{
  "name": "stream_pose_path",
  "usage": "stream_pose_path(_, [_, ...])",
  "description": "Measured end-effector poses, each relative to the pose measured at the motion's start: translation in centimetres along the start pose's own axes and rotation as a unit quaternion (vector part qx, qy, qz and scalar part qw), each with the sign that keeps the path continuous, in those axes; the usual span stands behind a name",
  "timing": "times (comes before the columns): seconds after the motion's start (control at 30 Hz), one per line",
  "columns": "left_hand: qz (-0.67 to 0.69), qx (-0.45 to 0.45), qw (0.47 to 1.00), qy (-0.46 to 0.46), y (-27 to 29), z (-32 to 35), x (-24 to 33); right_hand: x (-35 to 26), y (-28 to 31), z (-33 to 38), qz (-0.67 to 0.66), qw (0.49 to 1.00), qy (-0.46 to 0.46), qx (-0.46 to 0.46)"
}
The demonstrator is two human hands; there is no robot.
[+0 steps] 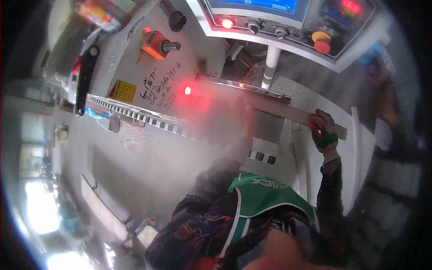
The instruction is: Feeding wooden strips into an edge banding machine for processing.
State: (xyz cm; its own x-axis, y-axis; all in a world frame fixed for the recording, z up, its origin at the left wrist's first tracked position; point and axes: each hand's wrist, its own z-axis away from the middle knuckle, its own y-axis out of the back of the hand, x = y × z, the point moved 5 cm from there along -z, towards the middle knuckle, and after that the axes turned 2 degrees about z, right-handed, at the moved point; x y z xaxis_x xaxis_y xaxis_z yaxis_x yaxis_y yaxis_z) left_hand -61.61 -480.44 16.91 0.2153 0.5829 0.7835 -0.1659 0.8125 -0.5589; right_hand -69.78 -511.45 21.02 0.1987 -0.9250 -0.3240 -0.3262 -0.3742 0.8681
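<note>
Setting: we look down on a dusty pale-grey machine bed [148, 157] that fills the middle of the view; a bright window glare sits at the lower left, and haze blurs much of the centre.
Machine body: we count one white painted machine housing [135, 58] above the bed, with handwriting on it that we leave unread and one yellow warning label [122, 91].
Control panel: one grey control console [288, 27] at the top, carrying one blue screen, one small red digital readout, one lit red button [227, 23], two metal knobs and one red mushroom stop button [321, 42].
Workpiece: one long flat grey metal strip [288, 112] lies across the bed, running from the red glow at centre down to the right.
Scale: one black-and-white checked ruler strip [139, 117] runs along the bed's upper edge, left of the metal strip.
Lights: beyond the console button, we count one glowing red lamp [187, 90] on the housing.
Handles: one orange box with a metal shaft [155, 44] and one black lever [85, 81] on the left.
Right hand: our right hand [324, 130], in a red-and-green work glove, is curled closed over the right end of the metal strip, gripping it.
Left hand: our left hand [247, 123] reaches forward onto the strip near its middle; haze hides it, so we cannot tell how far it is open.
</note>
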Motion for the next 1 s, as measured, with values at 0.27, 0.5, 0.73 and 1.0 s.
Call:
stream_pose_path(0.27, [-0.062, 0.004, 0.998, -0.021, -1.5, -0.3, 0.9, 0.0, -0.1, 0.2, 0.019, 1.0, 0.01, 0.013])
stream_pose_path(0.5, [-0.193, -0.082, 0.97, -0.12, 0.9, -1.1, 0.2, -0.1, 0.1, -0.3, 0.013, 1.0, 0.008, -0.01])
stream_pose_path(0.73, [-0.149, -0.043, 0.988, 0.008, 0.6, -0.7, 0.0, 0.2, -0.1, -0.3, 0.015, 1.0, 0.011, -0.013])
stream_pose_path(1.0, [-0.218, -0.065, 0.974, 0.022, 1.9, -1.3, -0.3, 0.2, -0.2, -0.2, 0.017, 1.0, 0.012, -0.023])
